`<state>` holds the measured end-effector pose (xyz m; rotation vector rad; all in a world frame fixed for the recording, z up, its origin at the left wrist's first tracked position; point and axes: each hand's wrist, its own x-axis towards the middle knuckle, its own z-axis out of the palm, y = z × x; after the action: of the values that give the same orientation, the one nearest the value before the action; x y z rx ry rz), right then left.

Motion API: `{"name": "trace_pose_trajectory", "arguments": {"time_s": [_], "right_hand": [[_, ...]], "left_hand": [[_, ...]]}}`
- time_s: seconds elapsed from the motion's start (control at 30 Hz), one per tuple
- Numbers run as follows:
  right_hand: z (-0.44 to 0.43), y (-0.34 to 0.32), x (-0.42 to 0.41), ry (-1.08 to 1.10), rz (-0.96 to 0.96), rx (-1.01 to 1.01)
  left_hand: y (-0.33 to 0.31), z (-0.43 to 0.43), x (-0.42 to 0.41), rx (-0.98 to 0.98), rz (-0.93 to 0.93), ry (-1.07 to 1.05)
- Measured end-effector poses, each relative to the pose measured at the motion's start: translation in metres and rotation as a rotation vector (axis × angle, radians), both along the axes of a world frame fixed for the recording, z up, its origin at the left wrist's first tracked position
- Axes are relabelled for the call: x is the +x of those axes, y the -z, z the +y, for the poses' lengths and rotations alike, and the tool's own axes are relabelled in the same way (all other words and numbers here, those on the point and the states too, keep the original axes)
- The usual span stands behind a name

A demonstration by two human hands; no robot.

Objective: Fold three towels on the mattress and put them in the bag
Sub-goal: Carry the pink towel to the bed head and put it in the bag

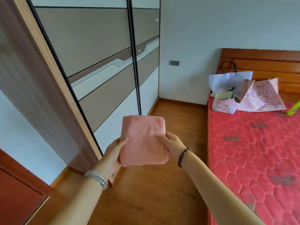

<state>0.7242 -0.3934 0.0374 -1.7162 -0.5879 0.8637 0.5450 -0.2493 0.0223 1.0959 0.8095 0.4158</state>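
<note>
Two arms reach out from 6 o'clock. The left hand (113, 151) holds the left side of a pink towel (142, 140), thumb on top and fingers under it. The right hand (172, 142) pinches the right side the same way. The towel is folded into a neat thick square. It hangs in the air over the wood floor (162, 184), in the middle of the view, not on the bed.

At 3 o'clock lies the red mattress (251, 151). No other towels show on the part in view. Farther off, at 2 o'clock, three bags (224, 104) stand at the head of the mattress, well apart from the towel. A big wardrobe (97, 54) fills 10 o'clock.

I think this towel's folding is done. It is not yet in a bag, so carrying it over is what is left. Something pale sits in the small pink bag, but I cannot tell if it is a towel.
</note>
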Motion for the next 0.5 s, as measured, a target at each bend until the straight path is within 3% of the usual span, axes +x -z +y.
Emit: {"name": "trace_pose_trajectory", "arguments": {"time_s": [0.5], "right_hand": [[-0.011,0.018,0.082,0.329,0.014,-0.047]], "left_hand": [[0.023,0.035,0.137,-0.077,0.031,0.321]]}}
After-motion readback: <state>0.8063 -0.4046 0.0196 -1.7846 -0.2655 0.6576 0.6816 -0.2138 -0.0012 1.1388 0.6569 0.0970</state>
